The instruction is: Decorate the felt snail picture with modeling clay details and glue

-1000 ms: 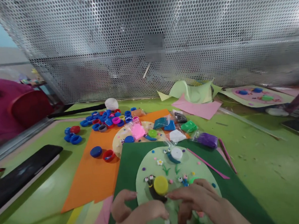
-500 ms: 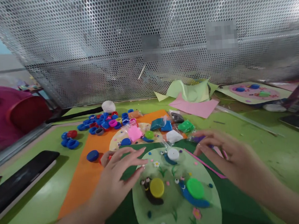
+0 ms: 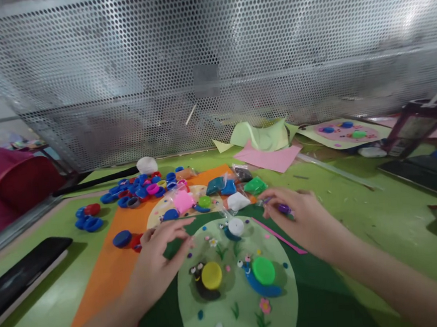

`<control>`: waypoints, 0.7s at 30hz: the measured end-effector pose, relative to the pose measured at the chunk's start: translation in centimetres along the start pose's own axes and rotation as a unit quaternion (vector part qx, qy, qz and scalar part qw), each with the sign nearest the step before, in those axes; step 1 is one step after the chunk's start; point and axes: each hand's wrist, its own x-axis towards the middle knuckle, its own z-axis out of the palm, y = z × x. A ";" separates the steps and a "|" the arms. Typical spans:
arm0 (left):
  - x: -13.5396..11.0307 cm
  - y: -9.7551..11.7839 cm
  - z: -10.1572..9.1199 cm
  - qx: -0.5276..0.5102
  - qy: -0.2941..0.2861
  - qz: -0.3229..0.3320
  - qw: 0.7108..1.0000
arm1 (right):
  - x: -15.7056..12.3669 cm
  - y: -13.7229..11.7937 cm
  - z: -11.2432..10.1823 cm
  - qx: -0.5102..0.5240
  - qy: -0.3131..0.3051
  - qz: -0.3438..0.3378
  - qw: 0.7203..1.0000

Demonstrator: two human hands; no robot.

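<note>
A pale green round sheet lies on a dark green sheet. On it sit a yellow cap on a dark clay snail, a green cap on a blue clay snail, and a white cap. My left hand rests at the sheet's upper left edge, fingers stretched out and holding nothing. My right hand is beyond the sheet's upper right edge, its fingers closed round a small bag of purple clay. A thin pink strip lies just below that hand.
Small clay bags and a second decorated disc lie on an orange sheet. Several bottle caps are heaped at the back left. A black flat device lies at the left. Paper scraps and a perforated metal panel stand behind.
Both hands left the near edge of the round sheet and moved up and apart. The right hand reached the purple clay bag and closed on it. The green-cap snail came into view.
</note>
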 end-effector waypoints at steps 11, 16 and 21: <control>0.9 0.6 -0.4 0.021 0.003 0.069 0.997 | 0.5 0.7 -0.3 -0.059 0.015 0.004 0.998; 2.6 3.5 -0.1 0.047 -0.085 0.142 0.985 | 0.9 1.5 -0.2 -0.088 0.038 0.008 0.995; 4.6 7.5 1.2 0.075 -0.188 0.255 0.946 | 0.8 1.5 0.1 -0.112 0.038 0.002 0.993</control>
